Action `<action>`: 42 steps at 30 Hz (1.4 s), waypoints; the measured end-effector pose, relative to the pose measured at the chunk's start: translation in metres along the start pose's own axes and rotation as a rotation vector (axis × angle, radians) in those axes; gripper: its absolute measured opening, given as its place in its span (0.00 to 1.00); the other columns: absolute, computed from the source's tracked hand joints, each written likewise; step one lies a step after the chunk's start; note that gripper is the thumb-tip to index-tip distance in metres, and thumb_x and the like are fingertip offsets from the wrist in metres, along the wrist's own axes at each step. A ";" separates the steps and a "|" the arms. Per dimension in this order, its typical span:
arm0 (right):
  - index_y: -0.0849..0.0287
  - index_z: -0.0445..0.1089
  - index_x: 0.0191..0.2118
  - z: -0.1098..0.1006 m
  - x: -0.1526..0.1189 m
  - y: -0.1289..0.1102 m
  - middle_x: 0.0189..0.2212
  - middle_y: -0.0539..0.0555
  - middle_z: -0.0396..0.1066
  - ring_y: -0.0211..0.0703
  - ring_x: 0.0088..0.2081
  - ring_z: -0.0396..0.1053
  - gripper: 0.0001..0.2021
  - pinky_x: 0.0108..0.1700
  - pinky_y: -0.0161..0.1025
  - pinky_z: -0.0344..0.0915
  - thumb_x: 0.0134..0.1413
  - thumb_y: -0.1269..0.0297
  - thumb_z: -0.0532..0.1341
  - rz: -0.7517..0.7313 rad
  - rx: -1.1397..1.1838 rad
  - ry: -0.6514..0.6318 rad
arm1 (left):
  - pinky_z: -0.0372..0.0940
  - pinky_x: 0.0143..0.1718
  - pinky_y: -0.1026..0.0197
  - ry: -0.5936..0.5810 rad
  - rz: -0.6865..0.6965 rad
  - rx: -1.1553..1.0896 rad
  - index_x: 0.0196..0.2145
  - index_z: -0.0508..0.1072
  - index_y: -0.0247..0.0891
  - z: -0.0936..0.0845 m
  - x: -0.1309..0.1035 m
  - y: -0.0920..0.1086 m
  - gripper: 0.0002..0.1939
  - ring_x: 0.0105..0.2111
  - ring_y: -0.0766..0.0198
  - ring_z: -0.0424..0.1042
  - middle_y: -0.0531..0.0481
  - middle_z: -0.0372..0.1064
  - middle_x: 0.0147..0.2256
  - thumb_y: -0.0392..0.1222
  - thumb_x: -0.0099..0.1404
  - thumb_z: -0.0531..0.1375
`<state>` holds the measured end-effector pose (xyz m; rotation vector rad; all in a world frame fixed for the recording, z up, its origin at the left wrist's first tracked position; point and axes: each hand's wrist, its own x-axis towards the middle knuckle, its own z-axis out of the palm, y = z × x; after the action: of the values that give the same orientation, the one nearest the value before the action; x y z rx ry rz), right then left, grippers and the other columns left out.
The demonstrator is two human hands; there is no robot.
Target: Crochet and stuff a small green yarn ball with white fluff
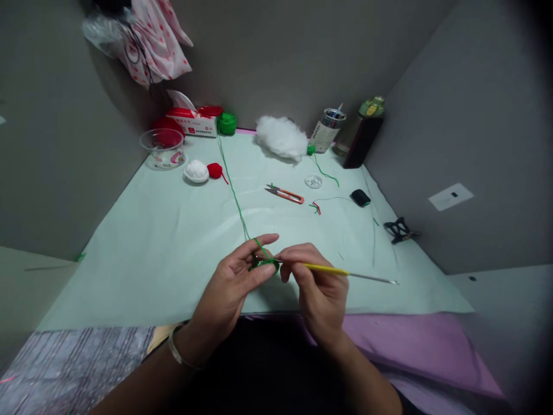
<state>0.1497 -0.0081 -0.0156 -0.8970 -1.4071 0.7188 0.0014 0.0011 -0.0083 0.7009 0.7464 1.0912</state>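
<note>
My left hand (237, 276) pinches a small piece of green crochet work (270, 265) between thumb and fingers. Over its raised index finger runs green yarn (233, 193), which leads back across the table to a green yarn ball (227, 123). A double-ended crochet hook (328, 269) with a yellow grip is held in my right hand (317, 285). One end of the hook meets the green piece; its other metal end points right. The fingers partly cover the stitches.
Thread snips (285, 194) lie mid-table, near yarn scraps (317, 208) and a small clear dish (313, 182). White stuffing (281, 138), a pen can (327, 131) and a bottle (365, 132) stand behind. At left are a plastic tub (163, 157), a white ball (196, 171) and a red piece (215, 170).
</note>
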 end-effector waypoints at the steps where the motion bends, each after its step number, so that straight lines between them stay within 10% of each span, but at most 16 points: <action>1: 0.48 0.79 0.51 -0.001 -0.002 0.001 0.39 0.52 0.77 0.41 0.37 0.74 0.13 0.38 0.40 0.73 0.69 0.71 0.61 -0.050 -0.090 -0.017 | 0.64 0.49 0.64 0.030 0.000 -0.017 0.51 0.83 0.47 0.000 0.000 -0.001 0.20 0.41 0.66 0.72 0.52 0.76 0.37 0.39 0.60 0.73; 6: 0.46 0.71 0.63 -0.008 -0.011 0.005 0.49 0.57 0.78 0.48 0.46 0.77 0.24 0.40 0.44 0.77 0.65 0.74 0.63 -0.424 -0.494 -0.128 | 0.69 0.45 0.65 0.017 -0.137 -0.228 0.51 0.83 0.42 0.001 0.002 -0.002 0.21 0.38 0.66 0.75 0.50 0.78 0.36 0.40 0.59 0.74; 14: 0.50 0.81 0.42 -0.003 -0.002 -0.003 0.35 0.51 0.76 0.36 0.27 0.69 0.10 0.29 0.37 0.67 0.69 0.67 0.61 0.185 0.231 0.090 | 0.70 0.51 0.63 -0.018 -0.084 -0.125 0.46 0.84 0.42 -0.008 0.003 -0.001 0.13 0.39 0.66 0.77 0.51 0.79 0.35 0.38 0.62 0.72; 20: 0.49 0.82 0.41 0.006 -0.001 0.004 0.37 0.51 0.79 0.42 0.42 0.74 0.06 0.46 0.40 0.70 0.66 0.62 0.66 0.285 0.256 0.071 | 0.69 0.52 0.62 -0.081 0.078 0.204 0.50 0.80 0.48 -0.005 -0.001 0.001 0.15 0.48 0.63 0.76 0.50 0.79 0.46 0.40 0.66 0.69; 25: 0.52 0.78 0.34 -0.018 0.013 0.001 0.29 0.50 0.74 0.42 0.35 0.72 0.11 0.39 0.39 0.70 0.60 0.51 0.69 0.473 0.606 0.088 | 0.71 0.47 0.58 -0.202 0.134 0.621 0.38 0.79 0.41 -0.029 0.004 0.034 0.04 0.44 0.58 0.75 0.47 0.73 0.43 0.41 0.65 0.67; 31: 0.51 0.74 0.34 -0.058 0.027 -0.002 0.26 0.47 0.64 0.38 0.28 0.66 0.07 0.26 0.33 0.65 0.61 0.56 0.68 0.428 0.740 0.065 | 0.69 0.43 0.54 -0.260 0.286 1.112 0.50 0.78 0.47 -0.054 0.021 0.057 0.12 0.42 0.55 0.75 0.45 0.77 0.46 0.40 0.69 0.63; 38: 0.53 0.66 0.32 -0.061 0.031 -0.018 0.25 0.44 0.57 0.32 0.18 0.48 0.14 0.16 0.30 0.53 0.63 0.52 0.65 0.374 0.575 0.069 | 0.68 0.46 0.56 -0.519 0.485 1.069 0.65 0.70 0.54 -0.011 0.056 0.039 0.31 0.44 0.57 0.76 0.44 0.71 0.61 0.30 0.69 0.58; 42: 0.53 0.65 0.31 -0.069 0.034 -0.033 0.24 0.43 0.54 0.30 0.16 0.38 0.13 0.12 0.31 0.45 0.66 0.56 0.63 0.310 0.590 0.062 | 0.66 0.44 0.55 -0.633 0.522 1.180 0.53 0.81 0.47 -0.011 0.075 0.037 0.18 0.41 0.53 0.75 0.43 0.79 0.43 0.36 0.69 0.61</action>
<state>0.2175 -0.0018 0.0332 -0.6591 -0.9228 1.2492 -0.0063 0.0846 0.0018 2.2202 0.6064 0.7034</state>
